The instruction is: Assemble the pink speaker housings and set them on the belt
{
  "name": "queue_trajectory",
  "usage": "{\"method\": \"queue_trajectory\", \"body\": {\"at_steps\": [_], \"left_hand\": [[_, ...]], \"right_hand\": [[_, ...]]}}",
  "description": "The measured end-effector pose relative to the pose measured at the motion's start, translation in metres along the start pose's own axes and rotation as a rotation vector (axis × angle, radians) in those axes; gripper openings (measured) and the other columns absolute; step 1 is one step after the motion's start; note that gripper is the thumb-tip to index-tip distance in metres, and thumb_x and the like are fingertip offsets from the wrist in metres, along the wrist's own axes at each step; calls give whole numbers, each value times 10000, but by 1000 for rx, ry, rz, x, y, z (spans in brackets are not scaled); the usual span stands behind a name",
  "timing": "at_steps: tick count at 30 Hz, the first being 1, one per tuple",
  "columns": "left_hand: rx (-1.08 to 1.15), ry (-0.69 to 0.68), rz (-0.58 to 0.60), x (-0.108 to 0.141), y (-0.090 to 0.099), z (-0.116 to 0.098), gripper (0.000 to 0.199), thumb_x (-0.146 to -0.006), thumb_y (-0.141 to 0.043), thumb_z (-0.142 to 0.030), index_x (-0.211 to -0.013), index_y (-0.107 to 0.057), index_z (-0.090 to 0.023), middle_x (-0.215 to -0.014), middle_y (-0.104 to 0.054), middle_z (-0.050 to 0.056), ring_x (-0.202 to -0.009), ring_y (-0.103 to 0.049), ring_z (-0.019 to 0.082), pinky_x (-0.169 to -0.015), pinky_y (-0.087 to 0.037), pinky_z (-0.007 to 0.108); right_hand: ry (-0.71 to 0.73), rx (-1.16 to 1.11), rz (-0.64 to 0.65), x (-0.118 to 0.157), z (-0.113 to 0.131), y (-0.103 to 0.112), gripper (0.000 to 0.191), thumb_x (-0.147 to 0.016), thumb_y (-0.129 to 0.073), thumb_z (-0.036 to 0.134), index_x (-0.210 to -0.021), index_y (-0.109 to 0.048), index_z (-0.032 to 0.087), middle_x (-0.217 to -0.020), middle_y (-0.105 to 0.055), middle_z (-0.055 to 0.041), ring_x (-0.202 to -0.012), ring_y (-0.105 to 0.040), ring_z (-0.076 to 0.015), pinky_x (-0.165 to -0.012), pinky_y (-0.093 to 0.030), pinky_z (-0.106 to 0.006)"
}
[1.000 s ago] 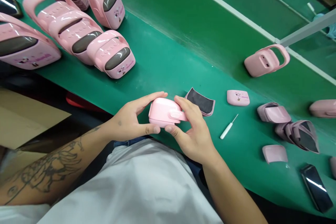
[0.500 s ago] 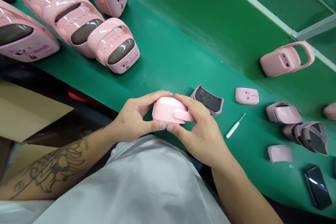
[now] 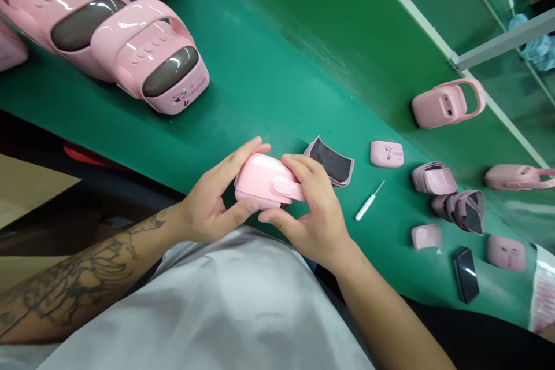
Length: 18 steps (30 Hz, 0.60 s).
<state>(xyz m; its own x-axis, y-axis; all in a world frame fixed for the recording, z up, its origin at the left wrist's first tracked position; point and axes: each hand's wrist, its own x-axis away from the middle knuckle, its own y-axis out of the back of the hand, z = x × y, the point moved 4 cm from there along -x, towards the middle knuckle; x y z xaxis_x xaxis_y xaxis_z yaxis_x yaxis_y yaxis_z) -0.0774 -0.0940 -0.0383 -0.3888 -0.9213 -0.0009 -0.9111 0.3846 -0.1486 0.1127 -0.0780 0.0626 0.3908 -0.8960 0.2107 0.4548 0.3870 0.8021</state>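
Between both hands, close to my body, is a glossy pink plastic device (image 3: 260, 176) with a handle on its right side. My left hand (image 3: 210, 202) is curved around its left end, with the thumb on the near lower edge and the fingers over the far side. The right end, beside the handle joint, is gripped by my right hand (image 3: 318, 211), fingers on top and thumb below. A seam shows along the lower shell. Just beyond my right fingers lies a stack of curved pink panels (image 3: 332, 162) with dark inner faces.
Finished-looking pink handled devices (image 3: 151, 58) stand in a row at upper left. Right of my hands are a white-handled screwdriver (image 3: 368, 202), a printed pink panel (image 3: 387, 154), more stacked panels (image 3: 433, 178) and a black glossy block (image 3: 466, 274). Another device (image 3: 446, 105) sits by the metal frame (image 3: 498, 58).
The camera view has shifted, bringing more of the right side of the bench into sight. The held device has tilted slightly, showing more of its lower seam, and my left fingers have lifted a little.
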Motion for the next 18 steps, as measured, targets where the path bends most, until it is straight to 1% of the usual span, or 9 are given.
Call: {"method": "queue_trajectory", "body": {"at_steps": [2, 5, 8, 9, 11, 13, 14, 16, 18], "left_hand": [[8, 5, -12, 1, -2, 1, 844, -1026, -732, -357, -1796, -403, -256, -1750, -506, 129, -1579, -552, 363, -1354, -457, 464], [-17, 10, -18, 2, -3, -1, 804, -1040, -720, -332, -1785, -425, -259, -1762, -492, 119, -1599, -525, 356, -1376, -425, 454], [3, 12, -57, 0, -4, -7, 782, -1025, -754, -297, -1757, -478, -271, -1718, -547, 112, -1569, -561, 333, -1352, -458, 430], [45, 40, -79, -1, -4, -9, 755, -1011, -780, -286, -1724, -529, -277, -1683, -584, 108, -1536, -594, 319, -1323, -494, 412], [171, 121, -126, -3, -4, -13, 692, -969, -846, -260, -1629, -643, -279, -1606, -654, 100, -1473, -653, 296, -1261, -564, 381], [291, 204, -157, -4, -5, -16, 665, -916, -907, -227, -1550, -714, -273, -1563, -691, 98, -1457, -674, 292, -1240, -597, 381], [333, 229, -171, -5, -5, -18, 667, -894, -930, -216, -1528, -732, -272, -1552, -701, 98, -1459, -676, 292, -1245, -598, 388], [374, 267, -195, -4, -6, -20, 675, -866, -956, -208, -1505, -750, -278, -1550, -705, 96, -1468, -674, 293, -1257, -595, 400], [381, 293, -214, -3, -7, -20, 665, -858, -963, -214, -1488, -762, -277, -1548, -707, 99, -1464, -675, 297, -1252, -599, 409]], "right_hand": [[-37, 4, -5, 2, -1, 1, 791, -961, -770, 621, -1559, -546, 154, -1487, -576, -166, -1441, -585, -194, -1236, -584, -397], [-72, 23, -13, 4, 1, 2, 768, -987, -726, 634, -1554, -586, 135, -1336, -554, -157, -1296, -580, -166, -1139, -621, -378], [-137, 8, 7, 4, 3, 4, 719, -1000, -709, 628, -1566, -615, 195, -1261, -544, -129, -1213, -589, -146, -1078, -640, -368], [-176, -4, 32, 3, 2, 5, 714, -998, -715, 622, -1585, -610, 230, -1296, -545, -131, -1243, -599, -154, -1092, -640, -381], [-256, -40, 116, 0, 2, 7, 740, -980, -744, 613, -1626, -582, 289, -1462, -539, -133, -1391, -593, -192, -1180, -618, -429], [-303, -89, 200, -5, 1, 9, 765, -960, -781, 577, -1645, -561, 317, -1615, -518, -91, -1517, -552, -220, -1270, -569, -465], [-306, -113, 231, -8, 2, 10, 764, -953, -796, 553, -1642, -561, 322, -1645, -527, -60, -1536, -549, -220, -1289, -552, -468], [-289, -145, 256, -14, 2, 12, 724, -951, -805, 522, -1613, -584, 328, -1613, -595, -13, -1478, -599, -202, -1268, -548, -451], [-270, -146, 245, -17, 2, 11, 672, -972, -775, 547, -1582, -617, 313, -1562, -650, -7, -1401, -642, -195, -1213, -553, -428]]}}
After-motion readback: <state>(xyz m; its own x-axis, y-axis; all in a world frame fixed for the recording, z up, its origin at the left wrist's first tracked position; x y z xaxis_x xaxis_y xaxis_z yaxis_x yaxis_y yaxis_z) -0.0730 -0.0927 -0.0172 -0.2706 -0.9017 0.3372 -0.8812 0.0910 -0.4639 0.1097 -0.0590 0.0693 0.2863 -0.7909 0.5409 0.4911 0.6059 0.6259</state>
